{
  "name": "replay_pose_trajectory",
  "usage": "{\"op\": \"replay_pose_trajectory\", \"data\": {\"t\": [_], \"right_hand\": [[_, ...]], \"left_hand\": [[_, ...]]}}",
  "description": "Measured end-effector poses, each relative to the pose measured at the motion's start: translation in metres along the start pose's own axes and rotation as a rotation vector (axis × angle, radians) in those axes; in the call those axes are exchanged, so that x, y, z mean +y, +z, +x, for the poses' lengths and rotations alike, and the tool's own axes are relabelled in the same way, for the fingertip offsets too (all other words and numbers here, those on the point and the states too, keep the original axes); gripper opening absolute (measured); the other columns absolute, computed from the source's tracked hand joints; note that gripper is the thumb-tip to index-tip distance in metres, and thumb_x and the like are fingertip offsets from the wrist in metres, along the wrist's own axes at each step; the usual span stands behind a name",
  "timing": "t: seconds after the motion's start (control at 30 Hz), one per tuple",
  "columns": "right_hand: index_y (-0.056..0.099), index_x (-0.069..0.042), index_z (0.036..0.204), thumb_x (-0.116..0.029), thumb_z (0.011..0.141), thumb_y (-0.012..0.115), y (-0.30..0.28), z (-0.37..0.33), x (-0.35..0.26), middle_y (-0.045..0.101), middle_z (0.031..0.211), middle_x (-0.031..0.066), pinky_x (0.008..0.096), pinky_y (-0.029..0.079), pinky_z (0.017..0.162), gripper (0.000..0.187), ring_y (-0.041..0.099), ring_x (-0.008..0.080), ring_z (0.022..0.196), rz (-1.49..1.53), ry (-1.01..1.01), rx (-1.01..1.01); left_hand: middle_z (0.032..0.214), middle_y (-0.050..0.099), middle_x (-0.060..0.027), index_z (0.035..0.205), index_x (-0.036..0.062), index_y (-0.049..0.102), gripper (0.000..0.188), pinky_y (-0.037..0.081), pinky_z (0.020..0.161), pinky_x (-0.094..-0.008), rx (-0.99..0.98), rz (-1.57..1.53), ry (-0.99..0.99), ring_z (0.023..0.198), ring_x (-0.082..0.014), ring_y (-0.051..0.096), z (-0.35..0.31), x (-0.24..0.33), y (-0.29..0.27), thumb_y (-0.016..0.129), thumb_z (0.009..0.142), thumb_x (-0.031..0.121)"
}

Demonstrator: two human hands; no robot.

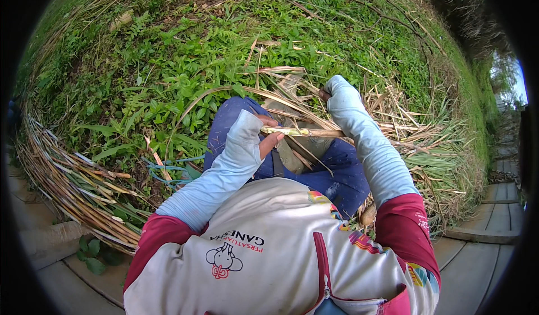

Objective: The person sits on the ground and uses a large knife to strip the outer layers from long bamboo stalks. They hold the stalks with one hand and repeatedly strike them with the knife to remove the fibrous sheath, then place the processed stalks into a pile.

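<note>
Left hand: grip pinched round a straight, woody stalk | right hand: curled, I can't tell round what | papery dry leaves tangled nearby

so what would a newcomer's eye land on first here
Probably the pale stalk gripped by the left fingers, near the middle of the view, with a light blue sleeve on each forearm. Next, perhaps, the long pile of stalks sweeping along the left side, and the dry leaves scattered on the right, against green plants.
</note>
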State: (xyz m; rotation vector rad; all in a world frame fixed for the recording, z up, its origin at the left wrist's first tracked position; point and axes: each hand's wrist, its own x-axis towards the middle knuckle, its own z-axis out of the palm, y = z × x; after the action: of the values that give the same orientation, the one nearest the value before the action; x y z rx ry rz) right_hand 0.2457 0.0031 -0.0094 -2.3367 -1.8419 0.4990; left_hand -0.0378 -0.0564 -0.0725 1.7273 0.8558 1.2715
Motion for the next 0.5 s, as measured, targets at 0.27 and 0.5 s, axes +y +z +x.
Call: {"op": "replay_pose_trajectory", "data": {"t": [0.27,0.5], "right_hand": [[0.069,-0.003,0.108,-0.015,0.081,0.091,0.011,-0.084,-0.024,0.067,0.094,0.0127,0.034,0.054,0.08,0.036,0.065,0.0269,0.085,0.559,-0.458,-0.037],[0.073,-0.007,0.097,-0.001,0.069,0.082,0.031,-0.086,-0.018,0.075,0.104,0.0097,0.0407,0.059,0.079,0.03,0.072,0.0313,0.091,0.329,-0.871,0.46]], "left_hand": [[0.109,0.07,-0.0123,0.111,-0.0004,0.068,0.032,0.051,0.095,-0.0332,0.037,-0.194,-0.254,0.104,-0.0198,0.067,0.015,-0.007,0.007,0.085,0.088,0.014],[0.09,0.072,-0.0071,0.109,0.0004,0.066,0.03,0.054,0.067,-0.0269,0.048,-0.575,-0.442,0.076,-0.0128,0.067,0.028,0.001,0.013,0.086,0.089,0.013]]}}
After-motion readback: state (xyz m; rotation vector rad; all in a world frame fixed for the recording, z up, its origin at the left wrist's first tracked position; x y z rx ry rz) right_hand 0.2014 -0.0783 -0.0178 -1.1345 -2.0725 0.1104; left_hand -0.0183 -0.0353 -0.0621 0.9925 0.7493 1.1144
